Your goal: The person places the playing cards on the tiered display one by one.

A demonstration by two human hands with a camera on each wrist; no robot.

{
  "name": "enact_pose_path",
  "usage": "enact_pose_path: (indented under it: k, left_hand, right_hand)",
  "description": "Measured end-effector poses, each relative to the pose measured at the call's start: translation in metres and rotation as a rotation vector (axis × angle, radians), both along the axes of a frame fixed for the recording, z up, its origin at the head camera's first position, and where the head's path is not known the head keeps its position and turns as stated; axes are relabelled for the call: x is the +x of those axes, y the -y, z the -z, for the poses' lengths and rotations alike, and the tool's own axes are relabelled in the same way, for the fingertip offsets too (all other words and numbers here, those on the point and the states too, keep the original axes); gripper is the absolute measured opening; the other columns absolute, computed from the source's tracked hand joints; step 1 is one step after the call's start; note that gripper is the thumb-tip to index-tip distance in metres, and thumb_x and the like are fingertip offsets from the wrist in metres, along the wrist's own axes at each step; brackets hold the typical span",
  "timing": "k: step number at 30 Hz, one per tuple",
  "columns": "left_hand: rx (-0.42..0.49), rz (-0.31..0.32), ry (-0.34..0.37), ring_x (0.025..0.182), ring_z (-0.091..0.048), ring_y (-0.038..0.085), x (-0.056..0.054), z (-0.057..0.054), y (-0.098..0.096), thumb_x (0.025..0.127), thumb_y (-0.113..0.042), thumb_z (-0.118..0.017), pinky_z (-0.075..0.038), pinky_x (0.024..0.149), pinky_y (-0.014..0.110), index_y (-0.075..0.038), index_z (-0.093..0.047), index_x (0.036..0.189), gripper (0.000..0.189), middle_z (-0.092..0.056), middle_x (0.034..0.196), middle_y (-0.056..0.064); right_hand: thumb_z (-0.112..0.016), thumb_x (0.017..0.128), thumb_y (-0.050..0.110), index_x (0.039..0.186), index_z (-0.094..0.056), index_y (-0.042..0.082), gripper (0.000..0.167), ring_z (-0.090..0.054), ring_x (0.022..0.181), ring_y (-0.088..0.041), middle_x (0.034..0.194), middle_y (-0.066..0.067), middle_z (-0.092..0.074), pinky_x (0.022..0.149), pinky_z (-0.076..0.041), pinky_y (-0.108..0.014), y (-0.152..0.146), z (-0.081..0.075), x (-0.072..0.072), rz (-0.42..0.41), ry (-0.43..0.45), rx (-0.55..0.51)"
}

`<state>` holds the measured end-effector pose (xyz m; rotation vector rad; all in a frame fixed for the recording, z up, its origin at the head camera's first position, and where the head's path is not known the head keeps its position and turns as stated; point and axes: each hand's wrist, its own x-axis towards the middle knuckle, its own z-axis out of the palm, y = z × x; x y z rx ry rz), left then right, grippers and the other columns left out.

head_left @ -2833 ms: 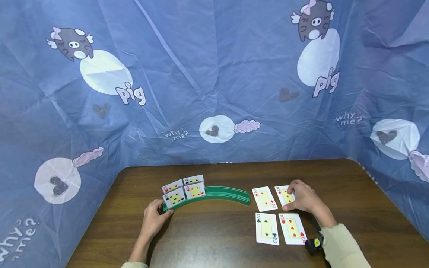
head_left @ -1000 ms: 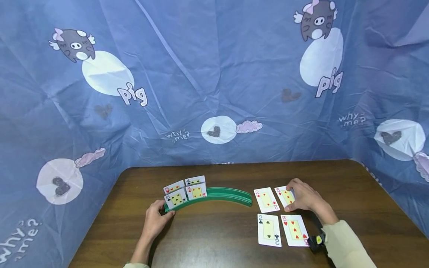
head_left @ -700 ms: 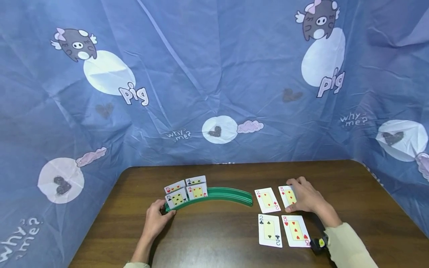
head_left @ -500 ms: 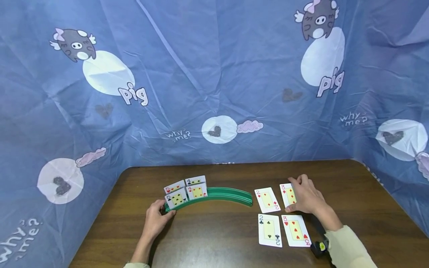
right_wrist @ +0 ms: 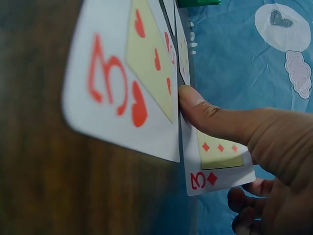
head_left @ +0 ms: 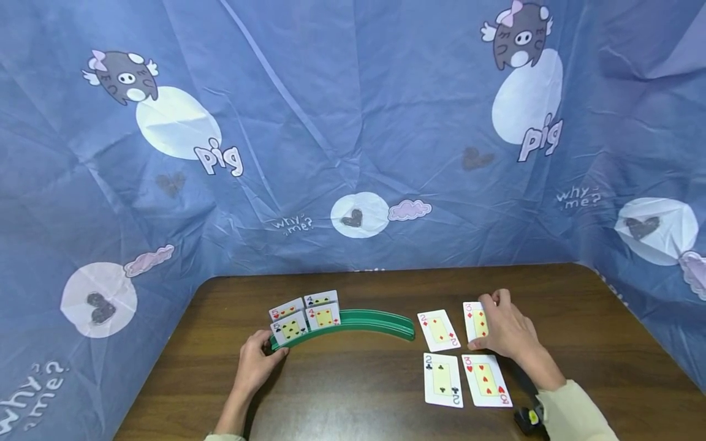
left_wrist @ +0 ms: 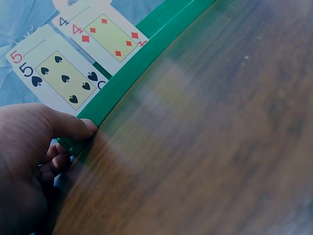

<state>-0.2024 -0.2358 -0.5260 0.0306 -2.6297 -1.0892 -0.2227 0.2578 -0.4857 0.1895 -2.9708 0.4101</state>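
Observation:
My left hand [head_left: 256, 361] grips the left end of a curved green card holder [head_left: 375, 320], thumb in front. In its slots stand a five of spades [left_wrist: 63, 73] and a four of diamonds [head_left: 323, 315], with a red five [head_left: 287, 309] and a black four [head_left: 320, 298] behind them, partly covered. At the right, my right hand [head_left: 507, 331] holds a three of diamonds [right_wrist: 215, 164] between the thumb at its near edge and fingers at the far side. Part of that card is hidden by the hand. Whether it is off the table cannot be told.
A two of diamonds [head_left: 438, 331], a two of clubs [head_left: 443, 381] and a three of hearts [head_left: 486, 381] lie face up on the brown wooden table [head_left: 353, 392]. Behind the table hangs a blue printed cloth [head_left: 287, 153].
The three of diamonds has shifted a little to the right and turned straighter under my right hand. My left hand stays on the holder's end.

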Motion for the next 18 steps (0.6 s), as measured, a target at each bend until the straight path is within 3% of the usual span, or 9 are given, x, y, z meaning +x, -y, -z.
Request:
enact_pose_path:
  k: [5, 9, 13, 18]
  left_hand:
    - [0.007, 0.0, 0.026, 0.083, -0.048, 0.018, 0.001, -0.002, 0.0, 0.073, -0.004, -0.081, -0.036, 0.074, 0.029, -0.001, -0.071, 0.092, 0.022, -0.061, 0.085, 0.007]
    - [0.008, 0.008, 0.042, 0.085, -0.049, 0.018, 0.001, -0.002, 0.0, 0.073, -0.004, -0.08, -0.036, 0.074, 0.03, 0.0, -0.071, 0.094, 0.023, -0.062, 0.086, 0.008]
    - [0.011, 0.008, 0.049, 0.085, -0.049, 0.019, 0.0, -0.001, 0.0, 0.074, -0.004, -0.08, -0.036, 0.075, 0.03, 0.001, -0.072, 0.097, 0.025, -0.063, 0.088, 0.009]
    - [0.01, 0.008, 0.053, 0.086, -0.05, 0.019, 0.0, -0.003, 0.0, 0.074, -0.005, -0.08, -0.036, 0.075, 0.03, 0.001, -0.072, 0.098, 0.026, -0.063, 0.089, 0.009]
  right_hand:
    - [-0.094, 0.063, 0.036, 0.135, -0.042, 0.004, 0.095, -0.056, 0.064, -0.027, 0.125, -0.032, -0.05, 0.051, -0.044, -0.039, -0.001, 0.001, 0.004, 0.011, 0.002, -0.004]
    - [-0.088, 0.073, 0.024, 0.131, -0.048, 0.004, 0.073, -0.063, 0.074, -0.03, 0.113, -0.027, -0.061, 0.057, -0.048, -0.044, -0.003, -0.004, 0.008, 0.009, -0.05, -0.047]
    - [-0.079, 0.082, 0.009, 0.124, -0.056, 0.002, 0.048, -0.063, 0.078, -0.025, 0.103, -0.022, -0.066, 0.06, -0.049, -0.041, -0.006, -0.012, 0.013, -0.007, -0.088, -0.101]
    - [-0.07, 0.088, 0.002, 0.116, -0.062, 0.001, 0.03, -0.062, 0.079, -0.024, 0.097, -0.018, -0.068, 0.064, -0.049, -0.041, -0.011, -0.022, 0.016, -0.034, -0.12, -0.148]
